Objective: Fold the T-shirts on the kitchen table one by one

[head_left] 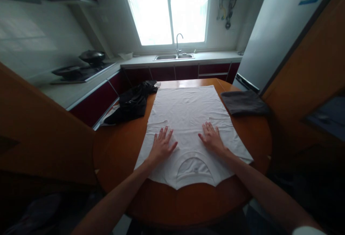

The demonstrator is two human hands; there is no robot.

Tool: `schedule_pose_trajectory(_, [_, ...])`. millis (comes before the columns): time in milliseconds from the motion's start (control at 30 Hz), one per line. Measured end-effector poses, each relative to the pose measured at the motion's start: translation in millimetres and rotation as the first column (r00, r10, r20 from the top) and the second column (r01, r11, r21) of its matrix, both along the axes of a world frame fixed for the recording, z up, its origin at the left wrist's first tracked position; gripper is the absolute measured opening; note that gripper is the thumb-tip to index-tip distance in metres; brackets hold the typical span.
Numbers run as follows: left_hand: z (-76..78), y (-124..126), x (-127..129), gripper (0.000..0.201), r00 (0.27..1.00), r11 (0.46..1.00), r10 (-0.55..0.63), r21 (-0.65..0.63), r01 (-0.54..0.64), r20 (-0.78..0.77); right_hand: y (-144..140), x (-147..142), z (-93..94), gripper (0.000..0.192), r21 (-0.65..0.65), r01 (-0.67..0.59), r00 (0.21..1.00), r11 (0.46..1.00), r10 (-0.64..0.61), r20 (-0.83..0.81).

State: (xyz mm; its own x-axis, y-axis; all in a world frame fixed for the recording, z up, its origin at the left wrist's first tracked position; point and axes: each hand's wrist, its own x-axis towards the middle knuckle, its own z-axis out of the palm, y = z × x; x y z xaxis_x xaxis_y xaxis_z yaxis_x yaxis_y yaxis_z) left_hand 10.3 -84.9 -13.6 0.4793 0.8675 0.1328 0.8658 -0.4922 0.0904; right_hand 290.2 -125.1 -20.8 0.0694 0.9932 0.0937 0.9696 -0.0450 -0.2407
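A white T-shirt lies spread out on the round wooden table, its neckline toward me and its hem at the far side. My left hand rests flat on the left part of the shirt, above the collar, with fingers spread. On the right part, my right hand also lies with its fingers apart, palm down on the cloth. Neither hand grips the fabric. Small creases show in the cloth around both hands.
On the wooden table, a heap of dark clothing lies at the back left and a folded grey cloth at the back right. Beyond stand a counter with a sink, a stove and a fridge.
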Motion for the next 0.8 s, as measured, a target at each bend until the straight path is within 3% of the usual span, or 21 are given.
schedule_pose_trajectory(133, [2.8,1.3,1.1,0.064,1.000,0.999,-0.022,0.040,0.021,0.013,3.9,6.4,0.8,0.066,0.050,0.029,0.999,0.998,-0.028,-0.030])
schedule_pose_trajectory(300, [-7.8,5.4,-0.6,0.062,0.997,0.998,-0.055,-0.025,0.054,-0.055,6.7,8.7,-0.1,0.065,0.032,0.028,0.998,0.999,-0.027,-0.055])
schedule_pose_trajectory(533, [-11.0,11.6,-1.5,0.061,0.998,0.999,-0.050,-0.005,0.050,-0.026,7.4,12.3,8.2,0.065,0.109,0.079,0.989,0.991,-0.064,-0.135])
schedule_pose_trajectory(700, [-9.8,11.2,-1.7,0.060,0.999,0.999,-0.024,-0.033,0.023,-0.032,12.5,33.7,10.5,0.071,0.254,0.298,0.955,0.920,-0.283,-0.092])
schedule_pose_trajectory(800, [-9.2,10.2,-1.8,0.060,0.999,0.999,-0.019,-0.050,0.016,-0.051,16.1,47.5,1.1,0.078,0.172,0.443,0.896,0.880,-0.441,-0.050])
